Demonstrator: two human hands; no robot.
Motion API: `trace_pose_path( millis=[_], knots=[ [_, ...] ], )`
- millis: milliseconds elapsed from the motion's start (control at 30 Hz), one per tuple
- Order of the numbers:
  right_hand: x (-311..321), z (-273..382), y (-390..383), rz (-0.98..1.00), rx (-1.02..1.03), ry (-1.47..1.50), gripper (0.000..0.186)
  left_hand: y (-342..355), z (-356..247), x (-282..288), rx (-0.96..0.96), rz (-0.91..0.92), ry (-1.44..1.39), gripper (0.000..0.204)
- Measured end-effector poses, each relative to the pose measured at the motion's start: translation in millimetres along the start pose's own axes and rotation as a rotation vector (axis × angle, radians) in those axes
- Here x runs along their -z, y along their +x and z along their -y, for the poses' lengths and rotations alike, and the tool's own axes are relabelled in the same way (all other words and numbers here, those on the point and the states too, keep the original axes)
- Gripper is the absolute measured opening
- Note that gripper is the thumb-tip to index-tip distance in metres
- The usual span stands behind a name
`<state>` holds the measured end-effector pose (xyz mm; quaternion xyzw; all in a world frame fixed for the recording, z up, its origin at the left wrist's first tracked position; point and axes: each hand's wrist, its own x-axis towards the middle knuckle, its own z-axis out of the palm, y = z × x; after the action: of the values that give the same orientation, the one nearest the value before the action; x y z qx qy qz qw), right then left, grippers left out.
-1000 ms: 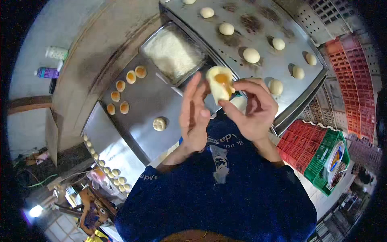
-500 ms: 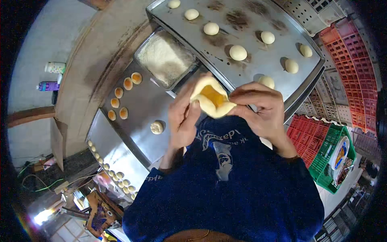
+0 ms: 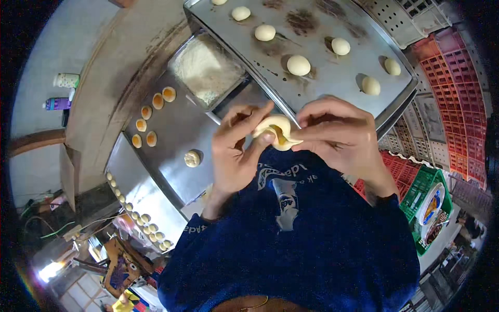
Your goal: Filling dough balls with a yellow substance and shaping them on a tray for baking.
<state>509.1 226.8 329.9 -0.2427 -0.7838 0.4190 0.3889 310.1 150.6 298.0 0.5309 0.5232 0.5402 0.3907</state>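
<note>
Between my two hands, in front of my chest, is a piece of pale dough [image 3: 276,120] folded up around an orange-yellow filling, part of which shows through the gap at its top. My left hand [image 3: 234,148] pinches its left side, with the thumb pressed on the near edge. Pinching the right rim is my right hand [image 3: 345,136], its fingers closed on a drawn-out corner of the dough. Left of my left hand, a lone whitish dough ball [image 3: 192,158] sits on a metal surface. Several dough rounds topped with orange filling [image 3: 151,138] lie farther left.
A large metal tray [image 3: 332,73] with several smooth dough balls [image 3: 298,65] spans the far side. Beside it stands a square pan of flour [image 3: 205,67]. Rows of small dough balls [image 3: 139,218] lie at lower left. Red crates [image 3: 442,78] and a green crate [image 3: 422,192] are stacked right.
The dough's wide opening has narrowed as its rim was folded inward. Both hands have tightened around it, and my right hand has come a little lower. The whole view has shifted slightly.
</note>
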Motion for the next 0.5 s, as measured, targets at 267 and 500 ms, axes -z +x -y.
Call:
trace_pose_path(
  millis=[267, 500],
  knots=[
    [-1, 3, 5, 0.022, -0.125, -0.041, 0.028, -5, -14, -4, -0.202, -0.015, 0.180, 0.045],
    [-5, -7, 9, 0.119, 0.084, -0.067, 0.024, 1, 21, 3, -0.469, 0.022, 0.197, 0.042]
  ],
)
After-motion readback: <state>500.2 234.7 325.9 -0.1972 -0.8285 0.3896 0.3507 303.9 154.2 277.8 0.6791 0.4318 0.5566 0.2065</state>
